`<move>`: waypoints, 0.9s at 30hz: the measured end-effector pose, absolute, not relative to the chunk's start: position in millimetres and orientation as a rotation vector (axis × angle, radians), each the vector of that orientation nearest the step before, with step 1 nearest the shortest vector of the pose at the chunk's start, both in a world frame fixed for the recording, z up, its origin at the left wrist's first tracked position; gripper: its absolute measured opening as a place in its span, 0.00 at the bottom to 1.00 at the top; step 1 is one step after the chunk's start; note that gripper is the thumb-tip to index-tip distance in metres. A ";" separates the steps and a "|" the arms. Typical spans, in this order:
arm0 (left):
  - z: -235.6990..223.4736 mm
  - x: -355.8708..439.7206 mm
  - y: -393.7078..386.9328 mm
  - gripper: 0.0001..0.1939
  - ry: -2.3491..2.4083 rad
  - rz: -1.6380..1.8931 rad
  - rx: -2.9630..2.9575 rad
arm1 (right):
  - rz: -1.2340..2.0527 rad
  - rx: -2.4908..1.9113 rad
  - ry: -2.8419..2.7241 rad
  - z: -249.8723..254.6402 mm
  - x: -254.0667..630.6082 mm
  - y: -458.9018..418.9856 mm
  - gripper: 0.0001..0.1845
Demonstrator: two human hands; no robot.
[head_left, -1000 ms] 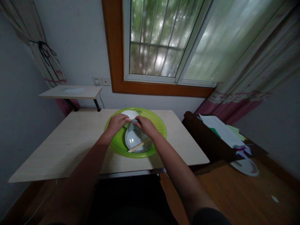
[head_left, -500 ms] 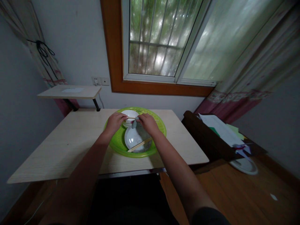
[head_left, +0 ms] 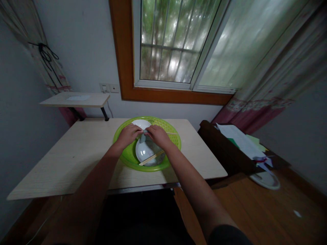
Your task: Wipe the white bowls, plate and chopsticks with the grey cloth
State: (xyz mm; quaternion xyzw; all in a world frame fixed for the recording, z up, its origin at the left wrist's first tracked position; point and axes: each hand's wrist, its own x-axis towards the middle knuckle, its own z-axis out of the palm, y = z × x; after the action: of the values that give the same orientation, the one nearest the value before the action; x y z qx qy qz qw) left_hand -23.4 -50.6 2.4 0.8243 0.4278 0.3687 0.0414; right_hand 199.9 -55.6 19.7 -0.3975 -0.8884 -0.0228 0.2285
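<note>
My left hand (head_left: 129, 135) is closed in a pinch on one end of a thin chopstick (head_left: 171, 133). The far end of the chopstick sticks out to the right, past my right hand (head_left: 157, 135). My right hand pinches a small grey cloth (head_left: 142, 138) around the chopstick, close to my left fingertips. Both hands are over a green plastic basin (head_left: 127, 160). Inside it, a white bowl (head_left: 145, 148) lies tilted, with a pair of chopsticks (head_left: 151, 158) across it. Behind my fingers are white bowls (head_left: 141, 123), partly hidden.
The basin stands on a pale wooden table (head_left: 84, 149). A small raised shelf (head_left: 76, 99) is at the table's back left. To the right is a dark brown piece of furniture (head_left: 224, 149) with papers (head_left: 237, 137) on it. A window (head_left: 168, 44) is ahead.
My right hand has slid left along the chopstick with the cloth, up to my left fingers. My left hand has shifted slightly right. More of the chopstick now shows at the right.
</note>
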 end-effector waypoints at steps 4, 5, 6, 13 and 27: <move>8.6 -23.8 -54.1 0.07 1.416 1.213 2.433 | -0.059 -1.153 -2.384 18.2 203.1 -51.9 0.13; 9.7 -24.8 -54.4 0.07 1.469 1.255 2.399 | -0.060 -1.181 -2.356 17.7 204.7 -50.4 0.13; 10.6 -26.1 -54.4 0.07 1.528 1.304 2.360 | -0.062 -1.211 -2.325 17.2 206.4 -48.9 0.13; 11.5 -34.7 -49.9 0.08 1.650 1.492 2.251 | -0.047 -1.296 -2.238 15.5 212.9 -43.8 0.11; 4.3 -19.4 -53.2 0.10 1.232 1.083 2.658 | 0.083 -1.061 -2.421 19.0 200.4 -57.0 0.10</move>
State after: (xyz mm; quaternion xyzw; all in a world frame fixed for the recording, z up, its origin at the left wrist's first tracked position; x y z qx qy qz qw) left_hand -19.4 -53.2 4.3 0.8509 0.3943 0.3469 0.0091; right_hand 200.4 -57.0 19.0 -0.3889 -0.8873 0.0305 0.2461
